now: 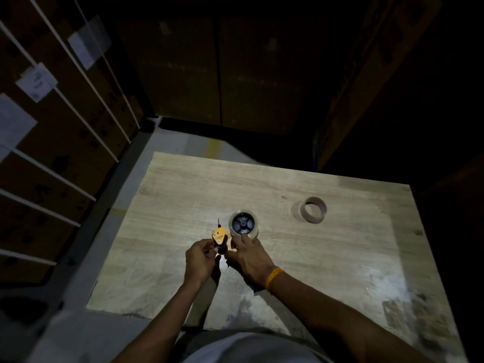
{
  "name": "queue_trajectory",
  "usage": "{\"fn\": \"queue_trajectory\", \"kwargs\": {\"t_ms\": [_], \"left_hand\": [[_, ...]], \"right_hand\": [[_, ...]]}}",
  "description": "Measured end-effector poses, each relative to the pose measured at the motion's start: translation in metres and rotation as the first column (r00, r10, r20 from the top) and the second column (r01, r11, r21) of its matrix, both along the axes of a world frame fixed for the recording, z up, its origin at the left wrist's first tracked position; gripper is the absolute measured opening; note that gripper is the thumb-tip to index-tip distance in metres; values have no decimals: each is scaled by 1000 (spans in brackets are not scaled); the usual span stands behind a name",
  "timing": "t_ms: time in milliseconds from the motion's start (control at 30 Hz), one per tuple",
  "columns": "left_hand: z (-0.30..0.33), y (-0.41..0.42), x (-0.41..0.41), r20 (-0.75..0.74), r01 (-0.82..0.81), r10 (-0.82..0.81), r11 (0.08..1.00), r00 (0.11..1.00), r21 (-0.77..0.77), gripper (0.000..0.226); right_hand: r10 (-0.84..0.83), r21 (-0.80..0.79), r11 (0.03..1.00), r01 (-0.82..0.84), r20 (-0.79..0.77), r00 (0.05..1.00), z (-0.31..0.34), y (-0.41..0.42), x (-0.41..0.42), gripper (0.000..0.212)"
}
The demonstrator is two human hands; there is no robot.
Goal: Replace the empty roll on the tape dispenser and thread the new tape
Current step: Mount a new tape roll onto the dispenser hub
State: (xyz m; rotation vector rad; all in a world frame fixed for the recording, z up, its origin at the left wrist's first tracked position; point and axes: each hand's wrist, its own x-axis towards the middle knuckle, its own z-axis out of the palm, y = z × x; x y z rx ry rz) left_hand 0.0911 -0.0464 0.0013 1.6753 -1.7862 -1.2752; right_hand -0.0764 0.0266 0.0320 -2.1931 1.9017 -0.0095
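An orange tape dispenser (219, 235) lies on the wooden table (183, 195) near its middle. A clear tape roll (243, 224) sits on the dispenser's dark hub. My left hand (200, 260) pinches the dispenser's front end by its orange plate. My right hand (250, 259) rests its fingers on the near edge of the tape roll and holds the dispenser from the right. An empty brown cardboard core (313, 209) stands on the table to the right, apart from both hands. The scene is dim, and the tape's loose end cannot be made out.
Stacked cardboard boxes with white straps and paper labels (36, 81) rise along the left. More dark boxes (217, 74) stand behind the table. The grey floor (131, 184) shows left of the table, and the table's right near part has pale scuffed patches (392, 289).
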Motion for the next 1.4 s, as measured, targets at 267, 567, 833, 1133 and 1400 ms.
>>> {"fn": "queue_trajectory", "kwargs": {"t_ms": [267, 567, 833, 1133, 1400], "left_hand": [[15, -1, -10, 130, -22, 47, 982, 990, -186, 16], [33, 5, -38, 412, 245, -174, 961, 894, -127, 19], [45, -14, -87, 529, 152, -178, 984, 830, 92, 32], [37, -8, -103, 631, 124, -146, 989, 762, 78, 18], [35, -13, -100, 642, 177, -180, 982, 745, 70, 20]], "right_hand": [[-408, 82, 913, 400, 192, 892, 1, 16, -2, 68], [-713, 421, 701, 576, 389, 584, -17, 39, -21, 59], [-689, 442, 719, 535, 360, 629, -14, 34, -24, 63], [-671, 427, 734, 528, 337, 661, -15, 33, -24, 63], [-630, 440, 757, 483, 296, 718, -11, 33, -17, 39]]}}
